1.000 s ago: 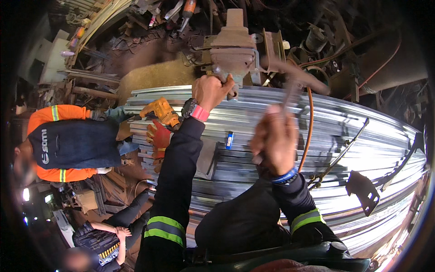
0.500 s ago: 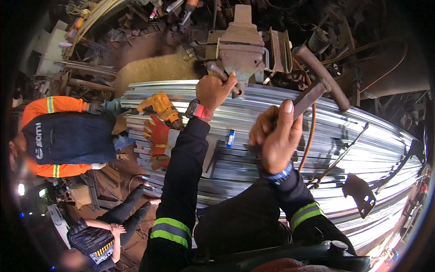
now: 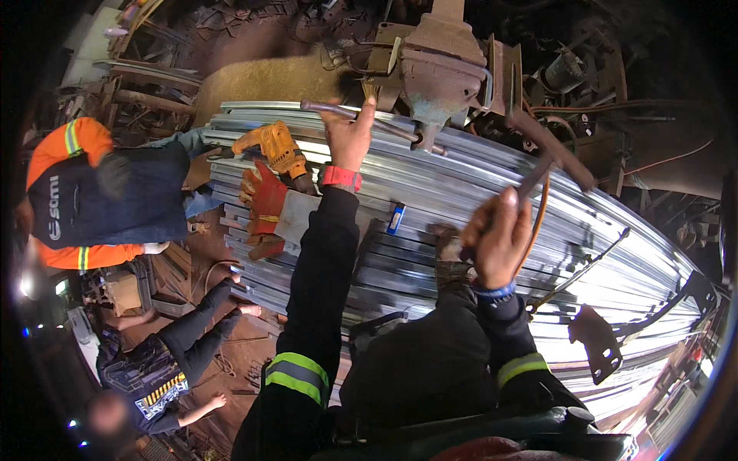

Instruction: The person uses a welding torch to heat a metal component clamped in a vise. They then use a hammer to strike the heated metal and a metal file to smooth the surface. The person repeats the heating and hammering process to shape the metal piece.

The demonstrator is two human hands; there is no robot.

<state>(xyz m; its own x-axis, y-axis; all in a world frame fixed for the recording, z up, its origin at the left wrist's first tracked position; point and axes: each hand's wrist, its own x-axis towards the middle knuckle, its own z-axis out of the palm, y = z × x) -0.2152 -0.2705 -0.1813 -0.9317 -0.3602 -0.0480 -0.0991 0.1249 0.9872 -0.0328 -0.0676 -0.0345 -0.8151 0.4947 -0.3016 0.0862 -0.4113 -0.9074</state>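
One hammer [image 3: 549, 151] — jutting fwd & rt from R grip [image 3: 498, 234].

Dim scene, hard glare at R, fisheye w/ black corners.
Metal bars [image 3: 477, 177] blown out white toward R, dark shadows across; bkgd murky; co-worker's glove [image 3: 114, 175] blurred; straight lines bend nr rim.

A broad stack of shiny metal profiles [image 3: 419, 184] spreads from the centre-left of the frame to the right edge. On its left end lie a yellow power drill [image 3: 278, 150] and, just below, red work gloves [image 3: 269, 194]. A blue lighter [image 3: 396, 219] rests mid-frame. Toward the right are a thin rod [image 3: 582, 268] and a dark perforated plate [image 3: 593, 338].
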